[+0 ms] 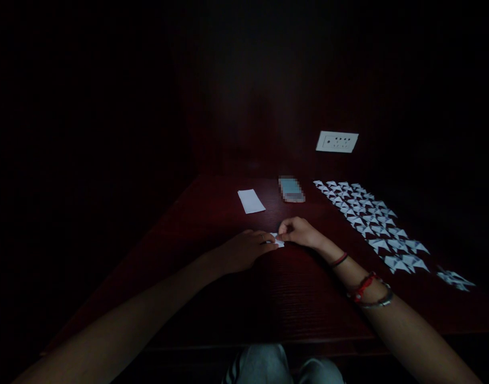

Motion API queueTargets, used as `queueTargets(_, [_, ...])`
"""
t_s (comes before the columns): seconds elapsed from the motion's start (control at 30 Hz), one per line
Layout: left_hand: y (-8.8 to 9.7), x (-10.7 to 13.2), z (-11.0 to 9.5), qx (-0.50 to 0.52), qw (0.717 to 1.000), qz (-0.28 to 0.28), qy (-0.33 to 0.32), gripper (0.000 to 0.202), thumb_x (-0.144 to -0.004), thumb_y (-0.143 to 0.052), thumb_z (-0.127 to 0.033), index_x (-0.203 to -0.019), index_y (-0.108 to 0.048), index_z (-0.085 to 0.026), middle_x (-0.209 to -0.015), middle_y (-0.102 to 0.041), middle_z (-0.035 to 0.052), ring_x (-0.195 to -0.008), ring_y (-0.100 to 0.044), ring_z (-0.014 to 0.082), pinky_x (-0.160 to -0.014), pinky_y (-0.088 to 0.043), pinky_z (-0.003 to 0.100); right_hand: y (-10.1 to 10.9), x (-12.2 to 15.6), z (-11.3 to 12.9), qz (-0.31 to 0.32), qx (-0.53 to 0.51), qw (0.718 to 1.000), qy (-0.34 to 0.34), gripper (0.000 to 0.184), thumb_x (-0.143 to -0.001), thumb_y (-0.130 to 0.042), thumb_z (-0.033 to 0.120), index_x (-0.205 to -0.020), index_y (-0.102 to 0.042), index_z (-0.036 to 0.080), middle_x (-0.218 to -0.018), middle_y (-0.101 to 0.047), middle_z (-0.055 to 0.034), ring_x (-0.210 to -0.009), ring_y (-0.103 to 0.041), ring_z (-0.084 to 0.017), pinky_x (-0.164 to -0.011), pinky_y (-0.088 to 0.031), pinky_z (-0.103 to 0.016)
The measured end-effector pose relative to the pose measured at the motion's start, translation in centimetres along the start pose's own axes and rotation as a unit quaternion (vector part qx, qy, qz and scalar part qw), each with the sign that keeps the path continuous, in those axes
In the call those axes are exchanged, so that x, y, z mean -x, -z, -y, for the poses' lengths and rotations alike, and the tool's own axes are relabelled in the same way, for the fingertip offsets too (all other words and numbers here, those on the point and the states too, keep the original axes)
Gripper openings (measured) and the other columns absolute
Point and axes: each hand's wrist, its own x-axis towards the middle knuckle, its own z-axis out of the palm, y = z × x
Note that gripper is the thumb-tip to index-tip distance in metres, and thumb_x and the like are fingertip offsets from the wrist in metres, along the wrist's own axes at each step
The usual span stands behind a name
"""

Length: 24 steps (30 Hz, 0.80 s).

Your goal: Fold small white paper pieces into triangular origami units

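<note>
A small white piece of paper (277,241) lies on the dark red table (228,298) between my two hands. My left hand (246,249) rests on the table with its fingertips pressed on the paper's left side. From the right, my right hand (298,232) pinches the same paper with curled fingers. Red and metal bracelets circle my right wrist.
Rows of several small folded white paper pieces (372,221) run along the table's right side, with a few more (455,278) nearer the edge. A white paper slip (251,201) and a phone (291,189) lie behind my hands. A white wall socket (337,142) sits beyond. The surroundings are very dark.
</note>
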Motion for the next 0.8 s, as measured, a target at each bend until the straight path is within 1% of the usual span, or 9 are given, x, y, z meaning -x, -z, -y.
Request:
queueTargets(0.07, [-0.1,0.0,0.1,0.001,1.0,-0.001,0.001,0.04,-0.082,-0.036,-0.011,-0.119,-0.033,-0.026,-0.122,-0.038,0.0011,-0.108,-0.036,0.0164,-0.086,-0.028,0.03,-0.3,-0.4,-0.2,0.0,-0.038,0.999,-0.032,0.015,-0.057,-0.061,0.026,-0.064,-0.056,0.014,-0.063,-0.056,0.0013,-0.058,-0.05,-0.009,-0.054,-0.037,-0.019])
queueTargets(0.17, [-0.1,-0.1,0.1,0.003,1.0,0.0,0.002,0.04,-0.082,-0.036,-0.011,-0.119,-0.033,-0.026,-0.122,-0.038,0.0009,-0.107,-0.037,0.0162,-0.086,-0.028,0.031,-0.6,-0.6,-0.1,-0.01,-0.089,0.993,-0.073,0.014,-0.052,-0.063,0.021,-0.061,-0.054,0.014,-0.06,-0.054,0.0025,-0.056,-0.048,-0.008,-0.053,-0.036,-0.019])
queueTargets(0.27, [-0.1,-0.3,0.1,0.003,1.0,0.005,0.003,0.041,-0.081,-0.037,-0.01,-0.119,-0.033,-0.026,-0.122,-0.038,0.0003,-0.107,-0.037,0.0165,-0.086,-0.028,0.031,-0.7,-0.6,0.3,-0.02,-0.112,0.989,-0.095,0.014,-0.049,-0.062,0.015,-0.057,-0.051,0.014,-0.055,-0.05,0.004,-0.053,-0.046,-0.007,-0.051,-0.035,-0.018])
queueTargets(0.43, [0.1,-0.3,-0.2,0.006,1.0,0.001,0.008,0.039,-0.08,-0.039,-0.011,-0.117,-0.036,-0.025,-0.122,-0.038,0.0002,-0.107,-0.037,0.0167,-0.086,-0.028,0.031,-0.5,-0.4,0.8,-0.024,-0.144,0.983,-0.107,0.015,-0.047,-0.059,0.01,-0.054,-0.047,0.014,-0.052,-0.045,0.0063,-0.049,-0.04,-0.005,-0.048,-0.033,-0.017])
queueTargets(0.6, [0.0,-0.3,-0.2,0.004,1.0,-0.001,0.009,0.038,-0.08,-0.038,-0.01,-0.115,-0.037,-0.024,-0.12,-0.04,0.001,-0.106,-0.037,0.0166,-0.086,-0.028,0.03,-0.2,-0.2,1.2,-0.026,-0.176,0.978,-0.107,0.015,-0.046,-0.055,0.005,-0.052,-0.045,0.014,-0.051,-0.042,0.0069,-0.047,-0.039,-0.005,-0.046,-0.031,-0.017])
queueTargets(0.73, [-0.1,-0.2,0.0,0.0,1.0,-0.001,0.005,0.039,-0.08,-0.04,-0.01,-0.116,-0.037,-0.025,-0.119,-0.04,0.001,-0.106,-0.037,0.0167,-0.086,-0.028,0.031,-0.1,0.1,1.2,-0.038,-0.196,0.975,-0.101,0.016,-0.049,-0.05,0.002,-0.057,-0.046,0.015,-0.054,-0.044,0.0061,-0.05,-0.041,-0.005,-0.048,-0.033,-0.017])
queueTargets(0.8, [-0.1,-0.2,0.0,0.001,1.0,-0.001,0.005,0.039,-0.08,-0.04,-0.01,-0.116,-0.037,-0.025,-0.12,-0.04,0.001,-0.107,-0.037,0.0171,-0.086,-0.029,0.031,-0.2,0.1,1.0,-0.04,-0.204,0.973,-0.096,0.016,-0.051,-0.052,0.003,-0.061,-0.048,0.015,-0.057,-0.046,0.0051,-0.052,-0.043,-0.006,-0.051,-0.034,-0.017])
